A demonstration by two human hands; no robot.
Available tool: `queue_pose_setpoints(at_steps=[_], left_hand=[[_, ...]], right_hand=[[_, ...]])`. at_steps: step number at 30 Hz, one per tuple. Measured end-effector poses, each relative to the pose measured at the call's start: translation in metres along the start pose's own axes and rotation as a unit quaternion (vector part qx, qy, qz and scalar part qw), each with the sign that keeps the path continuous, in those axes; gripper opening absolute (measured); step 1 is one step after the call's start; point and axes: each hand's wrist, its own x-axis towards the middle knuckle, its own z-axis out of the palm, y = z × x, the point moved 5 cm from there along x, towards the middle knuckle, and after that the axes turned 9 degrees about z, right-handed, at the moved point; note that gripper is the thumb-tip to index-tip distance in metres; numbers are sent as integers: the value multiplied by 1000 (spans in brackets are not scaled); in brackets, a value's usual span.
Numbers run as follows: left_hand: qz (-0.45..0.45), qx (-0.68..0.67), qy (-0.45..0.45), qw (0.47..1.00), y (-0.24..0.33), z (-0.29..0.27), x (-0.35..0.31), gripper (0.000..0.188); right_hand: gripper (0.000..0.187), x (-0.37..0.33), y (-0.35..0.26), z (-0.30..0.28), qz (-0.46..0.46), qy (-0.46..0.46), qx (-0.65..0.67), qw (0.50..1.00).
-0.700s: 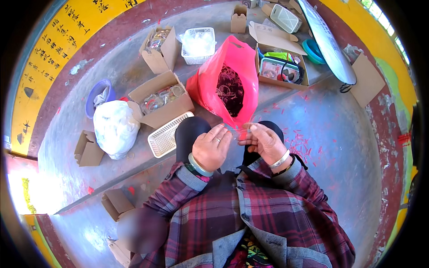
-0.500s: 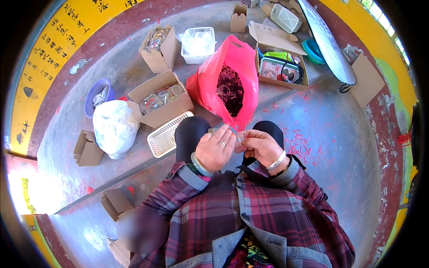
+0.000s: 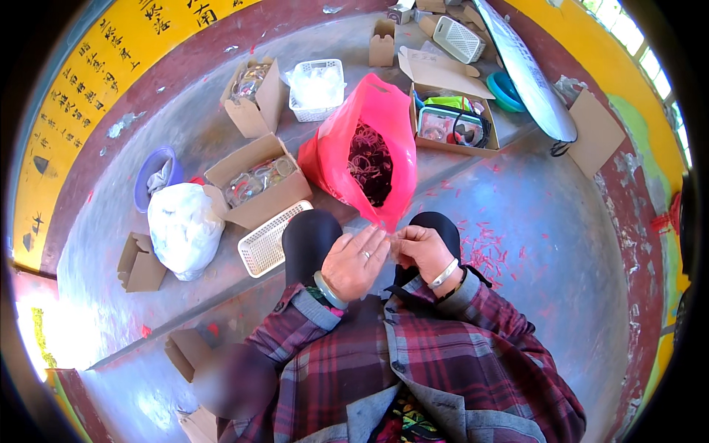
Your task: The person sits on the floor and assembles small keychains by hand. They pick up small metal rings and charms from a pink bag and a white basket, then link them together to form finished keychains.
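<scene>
My left hand [image 3: 356, 260] and my right hand [image 3: 419, 251] meet above my knees, fingertips pinched together on a small clear item [image 3: 391, 242] too tiny to make out. The left hand wears a ring and a green bangle, the right a silver bracelet. Just beyond the hands stands an open pink plastic bag [image 3: 369, 151] full of dark red bands.
An empty white basket [image 3: 270, 238] and a cardboard box [image 3: 257, 181] of clear pieces lie to my left, with a white sack [image 3: 183, 227] and a blue bowl [image 3: 152, 176]. Farther off are more boxes, a white basket [image 3: 317, 90] and a box with a bag [image 3: 450, 124]. Red scraps [image 3: 491, 247] litter the floor.
Both hands stay joined over my knees; the fingers have shifted slightly around the small clear item. Nothing else has moved.
</scene>
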Motion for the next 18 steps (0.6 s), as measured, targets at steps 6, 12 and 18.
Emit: queue_pose_setpoints(at_steps=[6,12,18], left_hand=[[-182,-218,-62,957,-12,14,-5,49],[-407,-568,-138,702,-13,47,-28,21],[-416,-603,-99,674,-8,60,-37,19]], right_hand=[[7,-30,-49,16,-392,116,-518,751],[8,-32,-52,22,-333,-8,-525,783],[17,-23,-40,9,-193,-27,-507,839]])
